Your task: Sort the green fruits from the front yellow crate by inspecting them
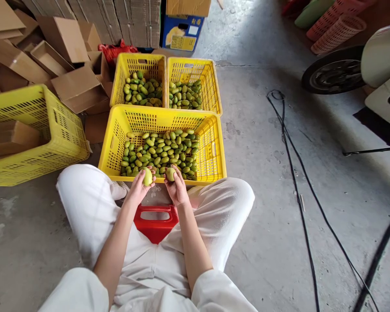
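My left hand (138,186) is closed around a pale yellow-green, egg-shaped fruit (147,177). Another fruit (170,174), a bit darker green, is held in the fingers of my right hand (177,189). Both hands are side by side, a short gap apart, over the near rim of a wide yellow plastic crate (214,167). Inside that crate lies a loose layer of many green and yellow-green oval fruits (165,148). Their exact kind I cannot tell.
Two smaller yellow crates, left (117,86) and right (211,86), stand behind with similar fruits. Cardboard boxes (74,86) pile up beyond a tilted yellow crate (61,134). A red stool (156,227) is between my legs. Black cable (292,164) and a wheel (334,71) are right.
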A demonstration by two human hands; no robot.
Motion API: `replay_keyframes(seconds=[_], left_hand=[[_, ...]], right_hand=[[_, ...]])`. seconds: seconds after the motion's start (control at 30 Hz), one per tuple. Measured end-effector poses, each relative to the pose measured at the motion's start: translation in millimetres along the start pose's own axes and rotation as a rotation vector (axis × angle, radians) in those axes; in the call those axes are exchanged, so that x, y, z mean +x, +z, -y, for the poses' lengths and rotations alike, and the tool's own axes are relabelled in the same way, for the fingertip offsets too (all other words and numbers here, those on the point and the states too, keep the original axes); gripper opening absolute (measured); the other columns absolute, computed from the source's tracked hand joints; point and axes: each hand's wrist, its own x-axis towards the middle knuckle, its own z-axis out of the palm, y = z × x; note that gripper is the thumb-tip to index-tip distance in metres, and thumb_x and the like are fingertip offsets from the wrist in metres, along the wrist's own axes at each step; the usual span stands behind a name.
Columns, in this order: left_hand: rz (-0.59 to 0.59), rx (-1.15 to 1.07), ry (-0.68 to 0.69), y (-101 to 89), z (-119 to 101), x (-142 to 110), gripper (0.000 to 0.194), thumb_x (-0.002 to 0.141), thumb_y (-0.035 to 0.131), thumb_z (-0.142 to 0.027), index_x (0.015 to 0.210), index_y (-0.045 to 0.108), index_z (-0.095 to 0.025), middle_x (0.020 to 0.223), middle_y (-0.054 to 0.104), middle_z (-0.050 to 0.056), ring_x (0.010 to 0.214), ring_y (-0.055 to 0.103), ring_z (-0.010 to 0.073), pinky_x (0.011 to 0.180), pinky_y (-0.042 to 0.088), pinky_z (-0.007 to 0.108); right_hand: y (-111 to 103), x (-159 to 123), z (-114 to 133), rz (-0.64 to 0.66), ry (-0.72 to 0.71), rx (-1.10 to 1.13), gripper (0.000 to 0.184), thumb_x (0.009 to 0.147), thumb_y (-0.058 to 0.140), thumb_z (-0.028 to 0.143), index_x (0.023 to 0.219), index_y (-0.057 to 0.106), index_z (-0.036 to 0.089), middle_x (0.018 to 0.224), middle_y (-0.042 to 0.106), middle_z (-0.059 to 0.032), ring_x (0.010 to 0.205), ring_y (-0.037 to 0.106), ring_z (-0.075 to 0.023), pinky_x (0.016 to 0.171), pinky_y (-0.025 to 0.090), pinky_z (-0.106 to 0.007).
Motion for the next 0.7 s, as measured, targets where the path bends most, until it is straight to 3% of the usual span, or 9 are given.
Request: replay_keyframes(seconds=[0.07,0.13,0.23,0.33,0.43,0.57,0.7], left_hand=[[-0.012,-0.025,-0.019,-1.2,-1.0,1.0,0.033,0.086,0.076,-0.036,0.114,0.073,-0.019,0.108,0.076,0.009,0.096,0.074,0.0221,0.077,0.058,0.03],[-0.011,-0.015,-0.03,-2.2,-1.3,1.2,0.04,0.086,0.073,-0.032,0.124,0.071,-0.021,0.12,0.076,0.011,0.117,0.073,0.0282,0.098,0.058,0.041],[0.0,0.02,-0.016,-2.4,0.3,0.6,0.046,0.083,0.078,-0.026,0.128,0.069,-0.022,0.121,0.076,0.009,0.12,0.072,0.027,0.109,0.055,0.043],[-0.007,0.025,-0.006,-1.5,2.8,0.1,0.048,0.078,0.084,-0.017,0.124,0.072,-0.02,0.109,0.076,0.006,0.101,0.075,0.0194,0.099,0.059,0.034],[-0.027,0.01,-0.004,-1.4,4.6,0.7,0.047,0.07,0.09,-0.011,0.114,0.074,-0.019,0.097,0.074,0.002,0.086,0.072,0.0144,0.083,0.06,0.027],[-0.032,0.004,0.022,-2.2,4.9,2.0,0.046,0.062,0.098,-0.016,0.098,0.071,-0.019,0.092,0.072,0.0,0.081,0.071,0.0126,0.067,0.054,0.021],[0.012,0.007,0.011,-1.9,4.0,2.4,0.044,0.066,0.099,-0.028,0.097,0.07,-0.02,0.089,0.072,0.001,0.068,0.065,0.0103,0.054,0.043,0.019]], right_hand=[[1.1,0.7,-0.1,0.01,0.011,0.03,0.049,0.074,0.091,0.051,0.116,0.077,0.029,0.114,0.079,-0.0002,0.096,0.075,-0.0158,0.084,0.061,-0.026],[1.3,0.6,-0.2,0.025,0.0,0.034,0.051,0.074,0.092,0.051,0.118,0.078,0.029,0.117,0.08,-0.001,0.103,0.076,-0.0197,0.096,0.062,-0.034],[0.5,0.1,-0.5,0.021,-0.046,0.007,0.053,0.073,0.094,0.043,0.122,0.077,0.03,0.122,0.08,-0.0009,0.116,0.075,-0.0226,0.113,0.056,-0.043],[0.2,-0.1,0.0,0.006,-0.054,-0.035,0.047,0.071,0.095,0.04,0.113,0.079,0.027,0.118,0.082,-0.0029,0.126,0.071,-0.0242,0.122,0.048,-0.045],[2.0,-0.8,1.2,0.044,-0.017,-0.057,0.04,0.069,0.095,0.043,0.1,0.079,0.024,0.115,0.082,-0.0066,0.131,0.068,-0.0298,0.123,0.047,-0.049],[5.2,-3.1,1.2,0.078,0.024,-0.001,0.045,0.062,0.1,0.035,0.096,0.072,0.027,0.109,0.081,-0.0042,0.124,0.072,-0.0309,0.113,0.056,-0.051],[4.9,-4.6,-0.3,0.051,0.071,0.029,0.054,0.057,0.101,0.024,0.095,0.063,0.029,0.098,0.078,0.001,0.104,0.076,-0.0239,0.093,0.064,-0.042]])
